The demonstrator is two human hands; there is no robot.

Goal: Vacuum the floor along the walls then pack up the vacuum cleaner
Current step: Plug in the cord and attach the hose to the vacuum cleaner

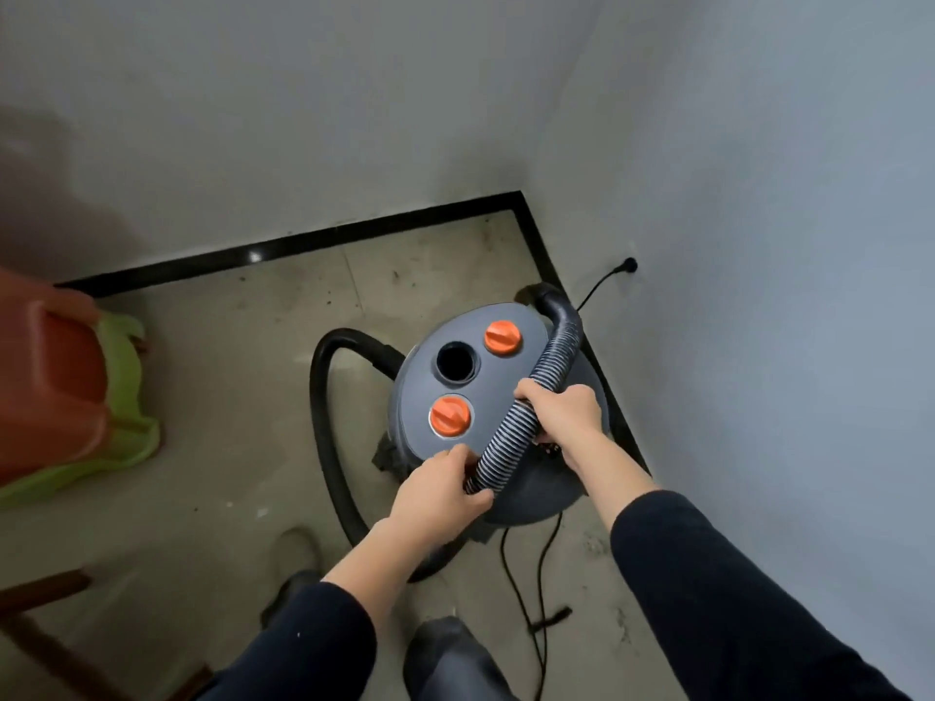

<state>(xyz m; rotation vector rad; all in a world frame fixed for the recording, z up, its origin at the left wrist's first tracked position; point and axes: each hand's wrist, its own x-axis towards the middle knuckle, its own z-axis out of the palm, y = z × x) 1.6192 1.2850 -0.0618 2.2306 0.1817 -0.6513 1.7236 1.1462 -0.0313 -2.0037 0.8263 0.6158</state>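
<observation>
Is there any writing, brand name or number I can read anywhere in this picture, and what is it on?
None: no text can be read anywhere in this view.
grey vacuum lid: plain, no label or brand showing.
orange caps: no lettering shows; any fine marks are too blurred to tell.
ribbed hose: no writing.
stacked stools: no writing.

Pale walls (pixel 303 93), dusty floor (pixel 212 356), perhaps stools (pixel 60 376).

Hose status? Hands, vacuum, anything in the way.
Gripping the ribbed hose: left hand, right hand. Hose lies across vacuum cleaner lid, centre port open. Loose power cord trails on floor; plug at the wall.
</observation>
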